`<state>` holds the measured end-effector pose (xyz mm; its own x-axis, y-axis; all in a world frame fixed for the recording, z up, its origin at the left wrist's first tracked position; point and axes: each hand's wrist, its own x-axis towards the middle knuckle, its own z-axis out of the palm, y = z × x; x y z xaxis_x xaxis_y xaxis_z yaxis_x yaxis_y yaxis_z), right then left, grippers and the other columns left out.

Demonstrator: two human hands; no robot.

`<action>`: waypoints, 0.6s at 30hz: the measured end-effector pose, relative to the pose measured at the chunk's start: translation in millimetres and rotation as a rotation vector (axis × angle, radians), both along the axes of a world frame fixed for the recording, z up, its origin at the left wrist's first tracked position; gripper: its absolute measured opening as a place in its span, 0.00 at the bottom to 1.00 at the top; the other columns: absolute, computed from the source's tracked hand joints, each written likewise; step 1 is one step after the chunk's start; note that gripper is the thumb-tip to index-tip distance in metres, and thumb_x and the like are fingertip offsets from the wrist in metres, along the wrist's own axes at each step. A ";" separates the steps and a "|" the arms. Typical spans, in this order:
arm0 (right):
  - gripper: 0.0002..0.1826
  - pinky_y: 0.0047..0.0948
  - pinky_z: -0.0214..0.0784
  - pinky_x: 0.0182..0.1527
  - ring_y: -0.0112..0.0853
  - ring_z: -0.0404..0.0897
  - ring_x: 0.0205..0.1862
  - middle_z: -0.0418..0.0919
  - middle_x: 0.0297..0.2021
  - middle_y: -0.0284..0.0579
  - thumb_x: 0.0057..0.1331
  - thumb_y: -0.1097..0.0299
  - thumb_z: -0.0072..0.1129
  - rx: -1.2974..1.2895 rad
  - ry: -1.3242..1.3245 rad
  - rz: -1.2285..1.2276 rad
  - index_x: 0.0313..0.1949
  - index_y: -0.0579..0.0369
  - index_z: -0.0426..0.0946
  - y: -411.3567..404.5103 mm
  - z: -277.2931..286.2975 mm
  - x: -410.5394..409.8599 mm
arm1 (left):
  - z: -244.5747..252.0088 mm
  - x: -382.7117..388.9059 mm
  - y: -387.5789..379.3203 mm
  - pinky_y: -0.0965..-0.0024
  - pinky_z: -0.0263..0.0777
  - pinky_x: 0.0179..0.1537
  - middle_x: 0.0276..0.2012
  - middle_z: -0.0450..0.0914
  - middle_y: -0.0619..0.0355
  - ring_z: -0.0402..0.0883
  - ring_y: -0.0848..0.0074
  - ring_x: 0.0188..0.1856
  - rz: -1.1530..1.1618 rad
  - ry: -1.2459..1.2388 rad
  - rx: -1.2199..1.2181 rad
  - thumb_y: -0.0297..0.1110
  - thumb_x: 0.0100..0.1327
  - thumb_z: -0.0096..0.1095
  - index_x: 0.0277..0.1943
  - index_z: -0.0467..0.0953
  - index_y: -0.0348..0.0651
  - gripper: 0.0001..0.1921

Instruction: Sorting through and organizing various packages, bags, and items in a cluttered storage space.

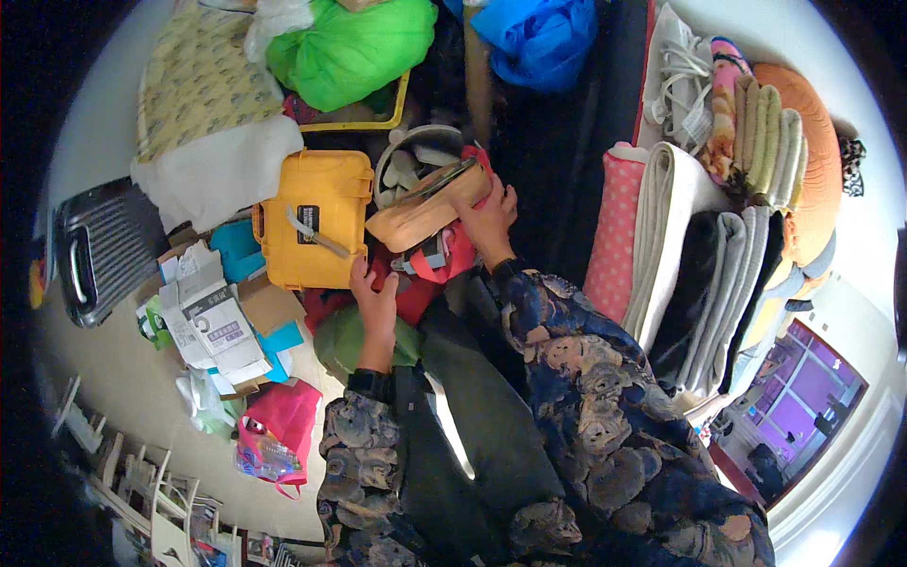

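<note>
My right hand grips the right end of a tan, wood-coloured block, tilted up to the right. A dark strip runs along its upper edge. Below the block is a red bag with a grey metal-looking item at its opening. My left hand holds nothing, fingers apart, by the lower right corner of a yellow hard case. Whether the fingertips touch the case is unclear. On the case lies a curved-blade knife with a wooden handle.
A round container with whitish pieces stands beyond the block. A bright green bag sits over a yellow-rimmed crate. Opened cartons and a pink bag are at left. Folded blankets are stacked at right.
</note>
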<state>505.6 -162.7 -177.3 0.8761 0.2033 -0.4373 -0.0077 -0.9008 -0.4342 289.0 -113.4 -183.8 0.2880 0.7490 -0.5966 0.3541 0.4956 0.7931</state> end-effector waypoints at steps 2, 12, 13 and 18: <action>0.58 0.53 0.40 0.70 0.57 0.43 0.70 0.43 0.69 0.60 0.48 0.37 0.69 -0.049 0.058 -0.088 0.70 0.51 0.48 -3.9 -12.9 14.1 | 16.9 40.2 10.5 0.60 0.51 0.69 0.67 0.57 0.46 0.59 0.58 0.67 -0.121 0.135 0.066 0.29 0.60 0.65 0.73 0.47 0.41 0.42; 0.53 0.52 0.42 0.69 0.57 0.52 0.66 0.53 0.65 0.61 0.47 0.46 0.71 -0.005 0.171 -0.062 0.68 0.51 0.54 7.0 -32.3 23.4 | -11.4 61.2 41.9 0.65 0.64 0.61 0.67 0.56 0.50 0.66 0.64 0.63 -0.065 -0.045 -0.350 0.23 0.58 0.64 0.69 0.50 0.42 0.39; 0.53 0.52 0.42 0.69 0.57 0.52 0.66 0.53 0.65 0.61 0.47 0.46 0.71 -0.005 0.170 -0.063 0.68 0.51 0.54 3.5 -34.3 23.9 | -13.1 62.2 39.3 0.65 0.64 0.61 0.67 0.56 0.50 0.66 0.64 0.63 -0.066 -0.045 -0.350 0.23 0.58 0.64 0.69 0.50 0.42 0.39; 0.48 0.52 0.43 0.68 0.57 0.52 0.67 0.52 0.66 0.62 0.51 0.47 0.69 0.253 0.084 -0.080 0.67 0.48 0.56 -10.9 -40.7 15.5 | -24.9 55.9 23.1 0.64 0.61 0.64 0.67 0.56 0.51 0.62 0.65 0.66 -0.071 -0.035 -0.166 0.23 0.57 0.64 0.70 0.49 0.41 0.40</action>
